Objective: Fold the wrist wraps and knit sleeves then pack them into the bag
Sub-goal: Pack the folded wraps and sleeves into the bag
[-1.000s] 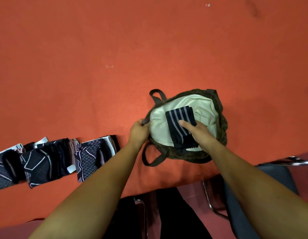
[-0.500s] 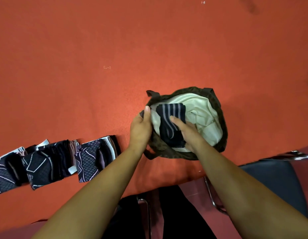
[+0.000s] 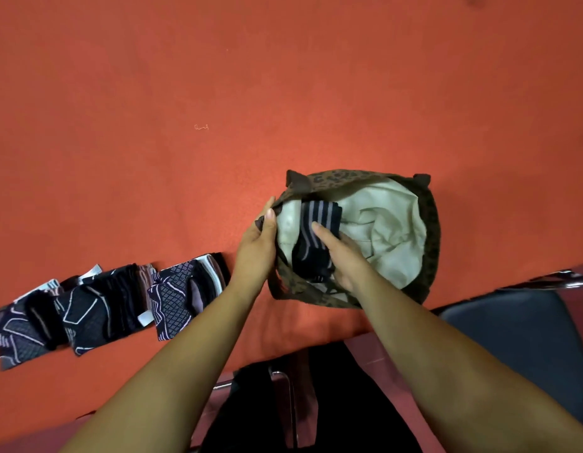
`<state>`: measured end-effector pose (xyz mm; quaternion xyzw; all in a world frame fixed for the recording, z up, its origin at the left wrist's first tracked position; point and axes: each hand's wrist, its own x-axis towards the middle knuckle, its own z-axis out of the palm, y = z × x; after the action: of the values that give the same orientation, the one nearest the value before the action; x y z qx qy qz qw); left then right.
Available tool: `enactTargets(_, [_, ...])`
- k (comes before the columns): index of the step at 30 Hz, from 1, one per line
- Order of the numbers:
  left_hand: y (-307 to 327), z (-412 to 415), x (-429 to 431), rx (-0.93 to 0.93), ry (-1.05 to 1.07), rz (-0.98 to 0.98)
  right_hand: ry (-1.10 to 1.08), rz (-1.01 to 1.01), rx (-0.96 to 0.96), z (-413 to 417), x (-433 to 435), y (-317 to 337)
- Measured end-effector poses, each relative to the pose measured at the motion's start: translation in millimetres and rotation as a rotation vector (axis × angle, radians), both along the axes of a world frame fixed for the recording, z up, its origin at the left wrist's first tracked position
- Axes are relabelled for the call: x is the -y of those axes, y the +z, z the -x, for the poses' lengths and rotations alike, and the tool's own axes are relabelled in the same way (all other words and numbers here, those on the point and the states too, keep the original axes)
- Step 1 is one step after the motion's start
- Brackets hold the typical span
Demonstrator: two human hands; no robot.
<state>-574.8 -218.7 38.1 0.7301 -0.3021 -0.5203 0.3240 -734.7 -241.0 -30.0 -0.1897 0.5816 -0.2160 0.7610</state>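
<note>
A dark patterned bag (image 3: 429,223) with a cream lining stands open on the orange table near its front edge. My left hand (image 3: 256,246) grips the bag's left rim and holds it open. Inside the opening, against the left wall, sits a folded black sleeve with grey stripes (image 3: 313,237). My right hand (image 3: 344,256) holds this sleeve, with fingers laid over it and thumb hidden behind. To the left, several folded dark patterned sleeves (image 3: 97,305) lie in a row on the table.
The orange table (image 3: 283,93) stretches far behind the bag. A dark chair seat (image 3: 512,331) with a metal frame stands at the lower right, below the table's front edge. Another chair frame (image 3: 283,403) shows between my arms.
The striped sleeve has gone from lying on top of the lining to deeper down the bag's left side. My left hand has lifted the rim, and the bag's mouth now gapes wider.
</note>
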Motion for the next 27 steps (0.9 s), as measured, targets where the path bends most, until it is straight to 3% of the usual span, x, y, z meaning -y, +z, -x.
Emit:
enactTargets(3, [-0.4, -5.4, -0.3, 0.073, 0.031, -0.036, 0.128, 0.067, -0.076, -5.8, -4.7, -9.2])
enactTargets(8, [-11.8, -9.7, -3.0, 0.124, 0.008, -0.106, 0.128, 0.007, 0.000, 5.1, -7.9, -9.3])
enactTargets(15, [-15.9, -28.6, -19.0, 0.062, -0.005, -0.107, 0.308, 0.194, -0.344, 6.2, 4.4, 28.4])
enactTargets(21, [3.8, -67.8, -21.7, 0.033, 0.044, -0.138, 0.219, 0.406, -0.685, -9.8, 3.8, 89.6])
enactTargets(24, [13.8, -97.1, -35.5, 0.044, 0.085, -0.111, 0.124, 0.566, -0.618, -41.2, -4.8, 118.4])
enactTargets(27, [20.5, -132.5, -62.9, 0.134, 0.134, -0.117, 0.165, 0.571, -0.492, -89.9, -25.8, 135.3])
